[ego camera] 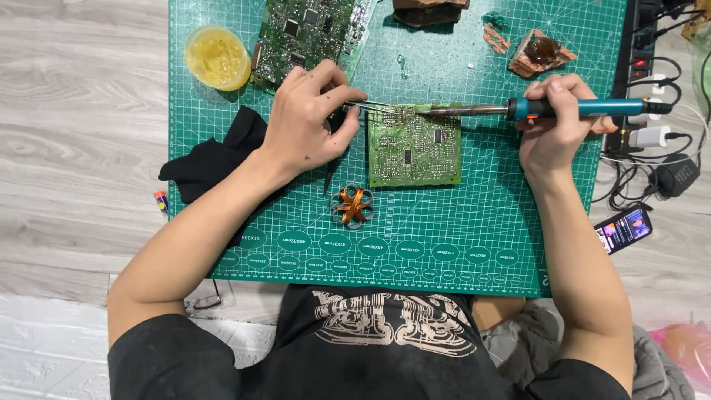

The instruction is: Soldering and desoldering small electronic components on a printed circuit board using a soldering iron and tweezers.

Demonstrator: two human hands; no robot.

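Head view, looking straight down on a green cutting mat (459,222) laid over a pale wood floor. At mid-mat, a small green circuit board (413,145), lying flat, solder side up.

Right hand (554,126) wrapped closed around the blue grip of a soldering iron (570,108), held nearly level and reaching in from the right, tip resting at the far edge of the small board; judged a low angle to lay the tip flat on a joint. Left hand (305,117) at the board's far-left corner, thumb and fingers pinched on dark tweezers (332,152), thin points aimed toward the iron tip, seemingly to steady or lift a part there. Hand heel down on the mat, likely for steadiness.

Around: copper-wound coil (352,205) just near of the board, a black cloth (215,152) under the left forearm, a round yellow tub of flux (217,57) far left, a larger circuit board (307,33) beside it. Far right, brown scrap pieces (539,52), a power strip (652,67) with tangled cables, a phone (624,229) off the mat. Nothing between hands and board.
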